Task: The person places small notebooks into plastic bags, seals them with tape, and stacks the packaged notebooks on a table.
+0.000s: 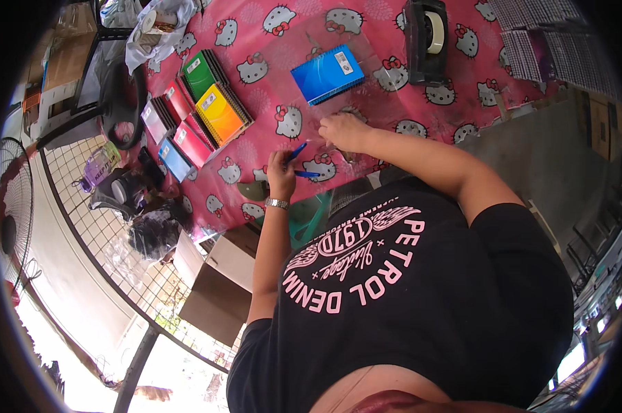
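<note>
Pink cartoon-cat tablecloth [256, 41] covers the table. Stacked notebooks [194, 113] lie far left, well apart from both hands. Left hand [281, 175] w/ wristwatch is closed on blue pens [298, 162]. Right hand [343, 131] lies flat, fingers spread, on clear plastic sheet [325, 89]; blue notebook [327, 73] sits just above it. Tape dispenser [426, 40] further right.

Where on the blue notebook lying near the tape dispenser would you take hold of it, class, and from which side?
Grip the blue notebook by its long free edge nearest the right hand, coming from the person's side. It lies flat and tilted on the pink tablecloth, apart from the tape dispenser, so that edge looks open to pinch, probably thumb on top.
</note>
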{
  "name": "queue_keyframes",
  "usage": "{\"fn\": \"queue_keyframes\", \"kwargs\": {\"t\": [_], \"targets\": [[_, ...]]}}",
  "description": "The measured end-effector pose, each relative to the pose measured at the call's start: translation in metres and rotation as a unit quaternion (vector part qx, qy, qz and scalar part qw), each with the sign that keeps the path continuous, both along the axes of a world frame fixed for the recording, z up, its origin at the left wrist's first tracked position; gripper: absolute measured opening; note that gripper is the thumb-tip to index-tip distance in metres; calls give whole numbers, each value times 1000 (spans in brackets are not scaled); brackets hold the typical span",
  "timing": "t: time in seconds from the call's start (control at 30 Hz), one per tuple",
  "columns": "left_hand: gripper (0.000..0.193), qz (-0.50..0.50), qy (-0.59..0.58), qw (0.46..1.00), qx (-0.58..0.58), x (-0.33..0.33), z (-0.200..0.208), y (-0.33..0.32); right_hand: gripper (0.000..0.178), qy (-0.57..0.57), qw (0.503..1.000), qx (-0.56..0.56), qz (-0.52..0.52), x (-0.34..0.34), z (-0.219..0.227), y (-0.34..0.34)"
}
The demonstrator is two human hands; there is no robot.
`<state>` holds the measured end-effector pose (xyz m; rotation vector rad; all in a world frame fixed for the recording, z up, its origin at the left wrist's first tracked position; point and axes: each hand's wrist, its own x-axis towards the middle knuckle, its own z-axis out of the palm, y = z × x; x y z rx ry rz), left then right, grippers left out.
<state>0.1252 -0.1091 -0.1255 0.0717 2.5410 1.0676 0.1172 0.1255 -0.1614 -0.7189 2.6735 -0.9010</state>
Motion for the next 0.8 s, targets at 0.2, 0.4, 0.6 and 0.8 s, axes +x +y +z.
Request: {"fn": "queue_keyframes", "kwargs": {"t": [0.2, 0.4, 0.6, 0.8], "targets": [[19, -23, 19, 999, 22, -3, -1, 9, 20, -164, 986, 17, 28, -16, -7, 5], [31, -117, 1, 985, -130, -8, -22, 0, 18, -159, 986, 54, -13, -35, 40, -7], [55, -101, 285, 945, -125, -30, 13, 62, 17, 163, 985, 37, -44, -20, 66, -14], [11, -109, 166, 978, 68, -79, 9, 45, 31, 146, 959, 138, -200, -29, 86, 70]]}}
